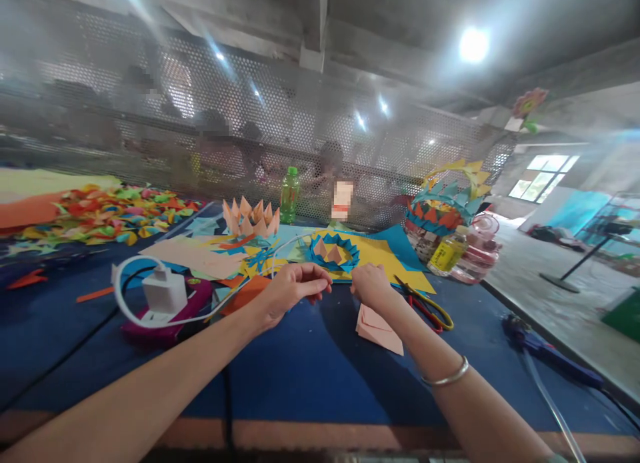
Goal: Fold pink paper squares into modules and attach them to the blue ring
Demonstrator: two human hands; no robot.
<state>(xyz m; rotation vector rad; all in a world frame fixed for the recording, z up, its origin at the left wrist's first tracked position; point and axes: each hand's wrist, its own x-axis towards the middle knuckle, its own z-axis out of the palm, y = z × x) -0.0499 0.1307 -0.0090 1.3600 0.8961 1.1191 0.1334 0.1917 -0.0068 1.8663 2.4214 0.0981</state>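
Observation:
My left hand [299, 287] hovers over the middle of the table with its fingers curled and the thumb against them. Whatever it may pinch is too small or hidden to make out. A short gap to the right, my right hand [371, 284] is closed, knuckles up, and its fingertips are hidden. Just beyond both hands lies a blue folded-paper ring [347, 259] with pink paper points [327, 251] inside it. Under my right wrist rests a stack of pink paper [379, 333]. Scissors with yellow and red handles [435, 309] lie right of that wrist.
A pink paper crown [250, 219] and a green bottle [289, 196] stand behind. At left are a purple power strip [200, 296] with a white charger [165, 293] and many paper scraps [120, 213]. A glue gun [555, 356], yellow-labelled bottle [449, 253] and paper-trimmed basket [425, 233] are at right.

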